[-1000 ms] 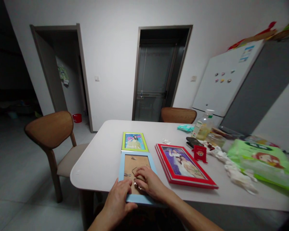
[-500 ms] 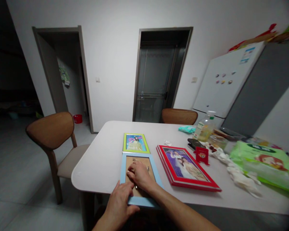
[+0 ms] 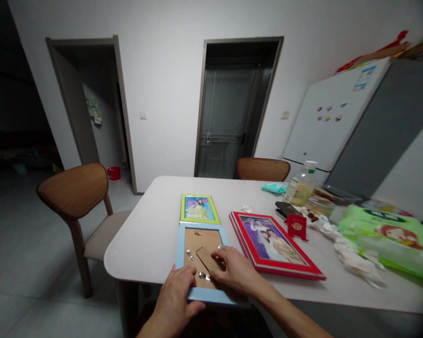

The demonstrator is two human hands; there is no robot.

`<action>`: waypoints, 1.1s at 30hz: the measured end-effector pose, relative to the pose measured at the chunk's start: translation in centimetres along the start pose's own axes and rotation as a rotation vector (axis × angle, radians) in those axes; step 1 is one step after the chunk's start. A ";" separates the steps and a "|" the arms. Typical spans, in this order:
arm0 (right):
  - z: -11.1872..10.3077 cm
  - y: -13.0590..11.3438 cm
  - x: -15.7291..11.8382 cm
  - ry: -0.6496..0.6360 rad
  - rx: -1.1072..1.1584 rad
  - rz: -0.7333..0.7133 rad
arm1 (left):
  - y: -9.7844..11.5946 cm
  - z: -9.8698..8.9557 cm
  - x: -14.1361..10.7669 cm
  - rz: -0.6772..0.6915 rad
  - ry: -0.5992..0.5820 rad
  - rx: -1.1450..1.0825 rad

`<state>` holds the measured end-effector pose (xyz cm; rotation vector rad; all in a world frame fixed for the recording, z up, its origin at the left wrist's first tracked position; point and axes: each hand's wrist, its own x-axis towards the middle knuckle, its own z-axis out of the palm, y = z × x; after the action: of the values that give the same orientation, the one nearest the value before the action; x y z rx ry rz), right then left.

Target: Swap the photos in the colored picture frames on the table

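Observation:
A light-blue picture frame point(image 3: 181, 244) lies face down at the table's near edge, its brown backing board point(image 3: 193, 239) showing. Several small silver clips sit on the backing, one at the upper end point(image 3: 198, 233), another at the left point(image 3: 190, 255). An outlined stand flap point(image 3: 205, 256) is in the middle. My left hand point(image 3: 176, 293) grips the frame's lower left corner, thumb at the near edge. With curled fingers my right hand point(image 3: 234, 270) presses on the right part of the backing, beside the right clip point(image 3: 219, 247); what its fingertips pinch is hidden.
A green picture frame point(image 3: 216, 216) touches the blue one's far end. Stacked red frames point(image 3: 285, 272) lie to the right. Further right are a red box point(image 3: 296, 226), a bottle point(image 3: 299, 188), crumpled tissues point(image 3: 356, 263) and a green pack point(image 3: 373, 230). A chair point(image 3: 74, 192) stands left.
My right hand has moved from the middle of the backing to its right side, uncovering the left clip and the stand flap. My left hand stays on the corner.

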<state>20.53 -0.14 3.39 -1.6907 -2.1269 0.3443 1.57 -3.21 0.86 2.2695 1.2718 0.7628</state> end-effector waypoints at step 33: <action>0.5 3.0 1.5 0.044 -0.140 0.287 | -9.6 -8.3 0.9 -0.515 0.339 -0.527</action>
<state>22.59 2.08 1.86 -2.0701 -1.9171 0.2401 -9.48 3.12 1.61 1.3576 1.4955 1.1425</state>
